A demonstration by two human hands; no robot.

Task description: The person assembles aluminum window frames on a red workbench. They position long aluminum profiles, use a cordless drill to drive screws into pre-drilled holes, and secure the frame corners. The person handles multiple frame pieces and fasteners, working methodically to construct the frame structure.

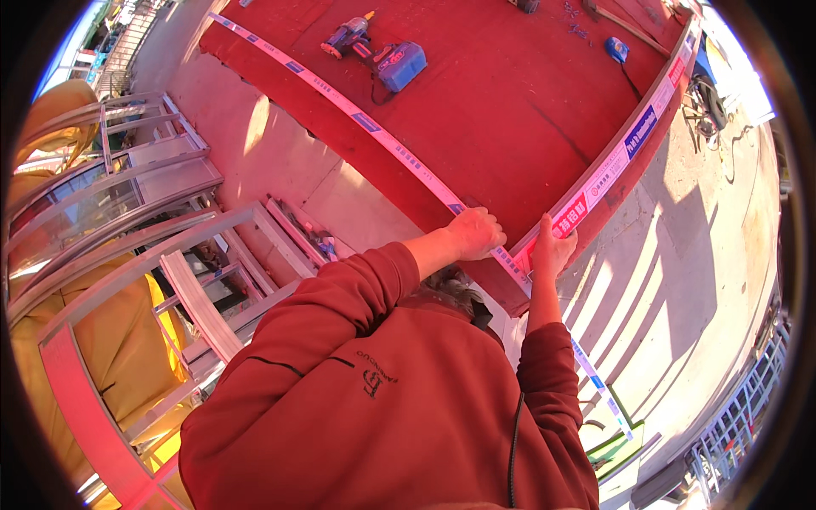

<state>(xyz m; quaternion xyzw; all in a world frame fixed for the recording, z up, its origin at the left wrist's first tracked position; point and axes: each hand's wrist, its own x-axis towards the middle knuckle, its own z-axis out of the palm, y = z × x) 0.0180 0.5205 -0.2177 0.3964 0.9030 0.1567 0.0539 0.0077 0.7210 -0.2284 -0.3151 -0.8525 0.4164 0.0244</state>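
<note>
A narrow metal profile (365, 121) wrapped in white and blue printed film runs from the far left across the red-covered table (476, 110) to its near corner. My left hand (476, 234) is closed over it near that corner, the fingertips partly hidden. Along the table's right edge lies a wider profile (642, 127) in similar film with red and blue patches. Its near end is held in my right hand (554, 246), thumb on top and fingers wrapped round the side. Both hands are close together, and the two profiles meet at an angle just by them.
A cordless drill (347, 36) and a blue tool or battery pack (401, 66) lie on the table. Farther right is a blue tape measure-like object (617, 49). Metal frames (195, 297) crowd the left side, over yellow sheeting (110, 340). A ladder-like rack (744, 408) stands lower right.
</note>
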